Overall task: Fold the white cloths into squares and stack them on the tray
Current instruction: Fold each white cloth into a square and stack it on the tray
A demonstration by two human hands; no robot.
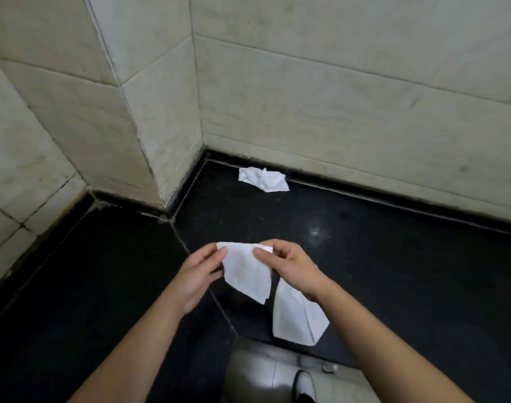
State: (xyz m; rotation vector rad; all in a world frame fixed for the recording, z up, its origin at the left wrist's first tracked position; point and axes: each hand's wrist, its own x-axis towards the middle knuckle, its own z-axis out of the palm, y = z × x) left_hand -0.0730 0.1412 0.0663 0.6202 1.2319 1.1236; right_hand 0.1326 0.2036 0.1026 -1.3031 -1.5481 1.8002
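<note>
Black polished counter (393, 271) in a corner of pale tiled walls (335, 106), with a jutting tiled pillar (109, 117) at left; broad bare stretch to the right, front edge near the bottom over light floor (257, 370). White cloth (245, 271) pinched by its top corners between left hand (200, 271) and right hand (289, 264), hanging above the counter, long axis running down toward the lower right. Second cloth (296, 318) flat under the right wrist, third cloth (263, 179) crumpled against the back wall.
</note>
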